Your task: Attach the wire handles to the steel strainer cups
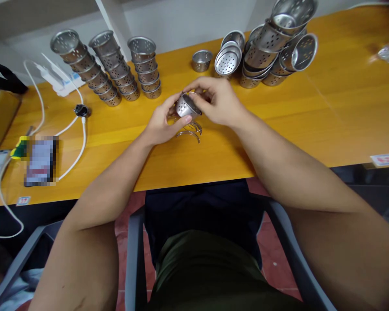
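Observation:
My left hand point(164, 123) is closed around a small perforated metal cup point(183, 107), its thumb along the lower side. The cup is tilted, with its dotted side facing left. My right hand point(218, 99) is closed in a pinch at the cup's upper rim. Whether those fingers also hold a thin wire piece is too small to tell. Just below the cup, several curved metal wires point(194, 129) lie on the yellow table point(194, 166). Behind my hands a single short metal cup point(201, 61) stands upright.
Three leaning stacks of perforated cups, including a left stack point(87, 67), stand at the back left. A jumbled cup pile point(262, 49) rises at the back right. To the left lie a phone point(41, 160), white cables point(83, 147) and a power strip point(63, 84).

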Action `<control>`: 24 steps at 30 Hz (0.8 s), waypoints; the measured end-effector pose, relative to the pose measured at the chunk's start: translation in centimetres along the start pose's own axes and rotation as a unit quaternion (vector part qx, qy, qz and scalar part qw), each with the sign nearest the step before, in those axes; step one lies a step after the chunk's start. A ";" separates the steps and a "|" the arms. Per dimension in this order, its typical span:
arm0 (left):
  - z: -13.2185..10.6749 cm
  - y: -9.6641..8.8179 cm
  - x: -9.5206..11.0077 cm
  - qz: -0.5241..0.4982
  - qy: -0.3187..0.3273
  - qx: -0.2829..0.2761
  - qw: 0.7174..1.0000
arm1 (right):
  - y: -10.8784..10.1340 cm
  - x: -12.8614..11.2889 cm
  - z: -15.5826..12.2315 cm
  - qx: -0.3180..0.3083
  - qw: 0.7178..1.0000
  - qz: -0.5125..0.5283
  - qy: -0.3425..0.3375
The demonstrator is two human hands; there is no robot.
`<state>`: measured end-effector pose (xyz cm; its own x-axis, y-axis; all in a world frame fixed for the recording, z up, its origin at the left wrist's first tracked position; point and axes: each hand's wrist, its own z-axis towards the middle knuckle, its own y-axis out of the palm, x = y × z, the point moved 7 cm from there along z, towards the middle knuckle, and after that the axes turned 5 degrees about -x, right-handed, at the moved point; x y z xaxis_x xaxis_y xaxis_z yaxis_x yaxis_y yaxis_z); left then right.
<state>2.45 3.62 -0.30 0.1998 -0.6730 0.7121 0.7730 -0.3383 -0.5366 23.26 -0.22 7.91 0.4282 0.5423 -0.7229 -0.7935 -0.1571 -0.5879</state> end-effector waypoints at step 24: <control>-0.3 -6.4 -4.5 0.057 0.090 0.169 0.980 | -0.7 5.9 1.0 0.083 0.990 0.114 0.027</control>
<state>-3.55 8.59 -0.23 0.2118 -0.8087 0.5487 0.9128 -0.0369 -0.4067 25.87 3.93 4.43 0.2489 0.4628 -0.8508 -0.9302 -0.1304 -0.3431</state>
